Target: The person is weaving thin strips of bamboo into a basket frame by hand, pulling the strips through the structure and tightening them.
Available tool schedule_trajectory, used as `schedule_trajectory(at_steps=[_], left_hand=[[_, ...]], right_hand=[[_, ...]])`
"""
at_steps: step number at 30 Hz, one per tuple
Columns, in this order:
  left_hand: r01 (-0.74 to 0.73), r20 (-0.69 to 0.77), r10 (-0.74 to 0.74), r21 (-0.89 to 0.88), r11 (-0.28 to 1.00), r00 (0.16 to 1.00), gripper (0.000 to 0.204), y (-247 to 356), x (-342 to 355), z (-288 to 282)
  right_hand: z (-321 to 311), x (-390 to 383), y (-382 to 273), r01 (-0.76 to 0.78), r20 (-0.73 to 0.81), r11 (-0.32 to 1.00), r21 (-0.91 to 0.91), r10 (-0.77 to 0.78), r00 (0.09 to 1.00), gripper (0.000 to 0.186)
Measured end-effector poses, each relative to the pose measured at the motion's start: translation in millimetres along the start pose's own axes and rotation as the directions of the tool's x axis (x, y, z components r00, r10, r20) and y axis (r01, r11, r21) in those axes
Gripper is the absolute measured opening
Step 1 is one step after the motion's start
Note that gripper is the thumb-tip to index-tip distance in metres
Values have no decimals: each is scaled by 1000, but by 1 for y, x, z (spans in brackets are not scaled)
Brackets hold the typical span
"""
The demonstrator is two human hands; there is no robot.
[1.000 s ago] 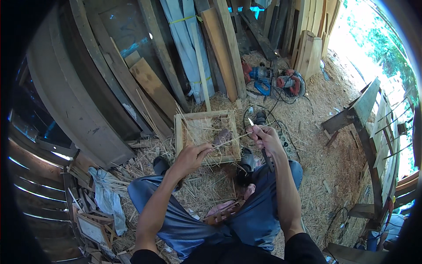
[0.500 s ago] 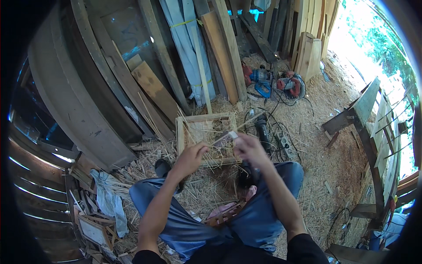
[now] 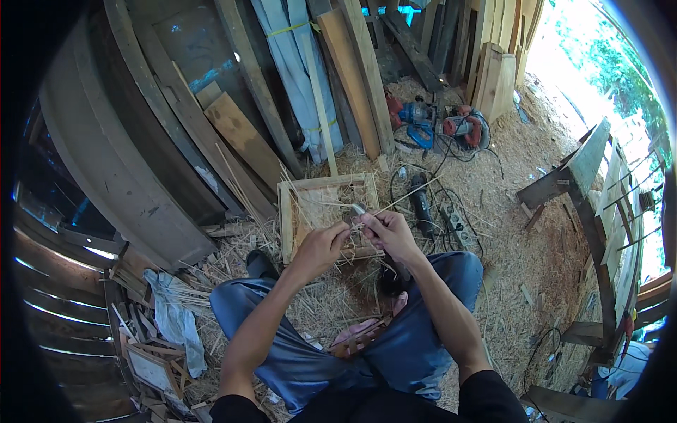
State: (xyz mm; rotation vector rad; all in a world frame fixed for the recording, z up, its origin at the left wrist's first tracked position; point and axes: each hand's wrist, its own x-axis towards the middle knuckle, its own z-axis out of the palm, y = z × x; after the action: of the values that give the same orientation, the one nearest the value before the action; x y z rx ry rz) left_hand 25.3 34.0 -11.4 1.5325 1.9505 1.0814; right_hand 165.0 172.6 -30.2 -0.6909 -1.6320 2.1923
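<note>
My left hand [image 3: 321,247] is closed in a pinch on a thin wooden strip [image 3: 396,201]. My right hand [image 3: 386,234] is closed on a knife [image 3: 358,210], its blade upward against the strip, just right of my left hand. Both hands are over a shallow square wooden crate [image 3: 285,215] littered with thin strips and shavings; my fingers hide part of what they grip. My bent legs lie either side below, with a dark sandal [image 3: 259,264] beside the crate's lower left.
A black cylindrical power tool [image 3: 422,204] and a power strip [image 3: 455,224] lie among cables right of the crate. Red and blue power tools [image 3: 465,130] sit farther back. Boards [image 3: 240,134] lean along the back. A spiked timber structure [image 3: 592,183] stands at right, beside a bright opening.
My left hand has shifted slightly right. My right hand has drawn left and down toward it, and the blade now angles up-left at the strip, close to the left fingers.
</note>
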Motion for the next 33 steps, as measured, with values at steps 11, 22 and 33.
schedule_trajectory(at_steps=[11, 22, 33], left_hand=[[-34, -97, 42, 86, 996, 994, 16, -3, -7, 10], [-14, -67, 19, 71, 997, 998, 17, 8, -12, 1], [87, 63, -86, -24, 996, 994, 21, -10, -24, -35]], right_hand=[[-3, -2, 5, -2, -32, 990, 142, 6, 999, 26], [-25, 2, -7, -8, -160, 996, 92, 23, 987, 29], [-80, -7, -25, 64, -282, 994, 93, -35, 959, 32]])
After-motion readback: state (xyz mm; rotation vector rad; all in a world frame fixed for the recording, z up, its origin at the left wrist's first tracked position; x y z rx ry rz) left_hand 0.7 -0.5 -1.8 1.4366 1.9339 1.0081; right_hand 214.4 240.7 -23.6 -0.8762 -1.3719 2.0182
